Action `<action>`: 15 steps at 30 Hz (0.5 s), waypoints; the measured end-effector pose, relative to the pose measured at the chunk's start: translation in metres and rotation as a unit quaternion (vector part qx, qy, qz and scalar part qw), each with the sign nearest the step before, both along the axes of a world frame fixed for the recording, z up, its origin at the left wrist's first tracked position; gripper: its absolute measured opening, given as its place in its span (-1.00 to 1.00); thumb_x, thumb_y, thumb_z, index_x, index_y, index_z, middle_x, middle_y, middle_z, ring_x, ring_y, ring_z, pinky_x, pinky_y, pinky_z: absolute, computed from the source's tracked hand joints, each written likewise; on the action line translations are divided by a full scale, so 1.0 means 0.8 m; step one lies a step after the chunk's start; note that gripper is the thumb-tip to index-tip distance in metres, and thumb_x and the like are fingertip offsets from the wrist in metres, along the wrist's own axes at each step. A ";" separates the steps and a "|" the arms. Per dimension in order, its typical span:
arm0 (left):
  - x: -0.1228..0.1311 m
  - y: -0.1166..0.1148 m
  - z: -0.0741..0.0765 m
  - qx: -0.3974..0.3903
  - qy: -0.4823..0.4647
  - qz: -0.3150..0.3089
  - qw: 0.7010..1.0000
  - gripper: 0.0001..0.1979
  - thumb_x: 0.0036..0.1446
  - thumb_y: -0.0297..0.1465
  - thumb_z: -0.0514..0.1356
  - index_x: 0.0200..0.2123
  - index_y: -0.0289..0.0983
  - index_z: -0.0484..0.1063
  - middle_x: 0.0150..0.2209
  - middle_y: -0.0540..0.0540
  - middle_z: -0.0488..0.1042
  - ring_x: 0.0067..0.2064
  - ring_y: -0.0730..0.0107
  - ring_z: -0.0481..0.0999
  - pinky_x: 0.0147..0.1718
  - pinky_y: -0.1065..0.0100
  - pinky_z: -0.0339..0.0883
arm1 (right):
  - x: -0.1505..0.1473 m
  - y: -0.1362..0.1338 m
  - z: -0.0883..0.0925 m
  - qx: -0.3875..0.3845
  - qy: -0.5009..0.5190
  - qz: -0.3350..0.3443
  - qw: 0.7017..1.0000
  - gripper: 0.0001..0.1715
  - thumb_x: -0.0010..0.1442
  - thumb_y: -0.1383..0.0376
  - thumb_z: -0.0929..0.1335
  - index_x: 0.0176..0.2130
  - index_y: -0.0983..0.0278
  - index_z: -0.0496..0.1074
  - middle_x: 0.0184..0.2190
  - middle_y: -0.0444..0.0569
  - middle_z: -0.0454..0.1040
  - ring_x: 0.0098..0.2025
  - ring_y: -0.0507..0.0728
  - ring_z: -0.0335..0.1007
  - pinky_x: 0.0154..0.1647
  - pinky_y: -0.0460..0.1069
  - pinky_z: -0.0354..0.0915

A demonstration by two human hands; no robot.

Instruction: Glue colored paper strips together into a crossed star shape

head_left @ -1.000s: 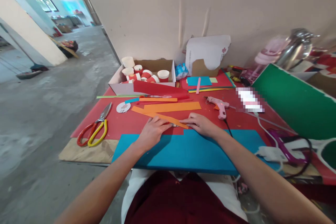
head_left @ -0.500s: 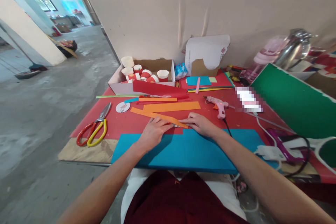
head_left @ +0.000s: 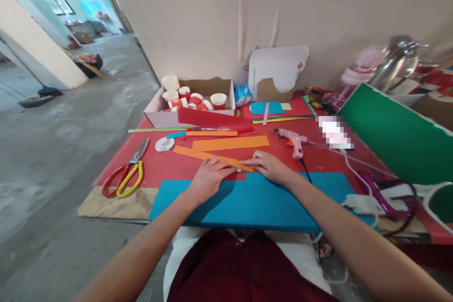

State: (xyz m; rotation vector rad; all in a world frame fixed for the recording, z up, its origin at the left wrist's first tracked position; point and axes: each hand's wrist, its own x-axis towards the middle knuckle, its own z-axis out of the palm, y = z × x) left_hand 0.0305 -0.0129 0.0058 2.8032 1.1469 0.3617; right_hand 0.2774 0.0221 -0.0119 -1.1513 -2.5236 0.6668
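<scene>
My left hand (head_left: 208,177) has its fingers closed on the lower edge of a slanting orange paper strip (head_left: 193,152). At that strip's right end, my right hand (head_left: 272,167) pinches with the fingertips. Between the two hands a small pale, thin piece (head_left: 241,170) shows under the strip; its kind is hard to make out. Another orange strip (head_left: 231,143) lies flat just beyond. Below my hands is a blue sheet (head_left: 255,205) along the near table edge. A pink glue gun (head_left: 296,144) rests right of my right hand.
Scissors (head_left: 133,165) with red and yellow handles lie left, near a round white disc (head_left: 164,144). A box (head_left: 155,115) of paper cups stands at the back. A green board (head_left: 392,137), a steel jug (head_left: 401,63) and cables (head_left: 359,179) occupy the right side.
The camera view has shifted slightly. The orange strip's left end sits a little farther left and lower; both hands keep almost the same position and grip.
</scene>
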 end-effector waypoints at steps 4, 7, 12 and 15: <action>0.001 0.000 0.000 -0.001 -0.003 -0.004 1.000 -0.60 0.20 -0.51 -0.09 0.03 -0.20 0.37 -0.01 -0.14 0.40 -0.08 0.26 0.26 -0.11 0.22 0.17 | 0.000 0.000 0.001 -0.003 -0.002 -0.002 1.000 -0.59 0.24 0.34 0.19 0.05 0.11 0.35 -0.40 -0.06 0.24 -0.34 0.05 0.20 -0.29 -0.07 0.19; 0.002 -0.002 0.000 0.001 0.005 -0.004 1.000 -0.60 0.21 -0.50 -0.09 0.04 -0.20 0.36 -0.01 -0.15 0.40 -0.07 0.26 0.26 -0.11 0.22 0.17 | -0.001 0.000 0.001 -0.002 -0.001 -0.003 1.000 -0.58 0.23 0.34 0.20 0.05 0.10 0.35 -0.40 -0.06 0.25 -0.35 0.05 0.21 -0.29 -0.07 0.20; 0.002 -0.002 -0.001 0.008 0.013 -0.002 1.000 -0.60 0.20 -0.50 -0.09 0.05 -0.19 0.35 -0.01 -0.15 0.40 -0.08 0.25 0.26 -0.11 0.22 0.18 | -0.001 0.000 0.002 0.000 -0.004 -0.007 1.000 -0.59 0.23 0.35 0.19 0.04 0.12 0.36 -0.40 -0.05 0.26 -0.34 0.06 0.22 -0.29 -0.06 0.20; 0.003 -0.001 -0.003 0.007 0.009 -0.003 1.000 -0.59 0.20 -0.51 -0.08 0.05 -0.20 0.34 -0.01 -0.17 0.40 -0.07 0.25 0.27 -0.11 0.20 0.19 | -0.001 -0.001 0.003 0.001 -0.003 -0.006 1.000 -0.59 0.23 0.35 0.19 0.04 0.11 0.36 -0.40 -0.04 0.27 -0.33 0.06 0.22 -0.29 -0.06 0.20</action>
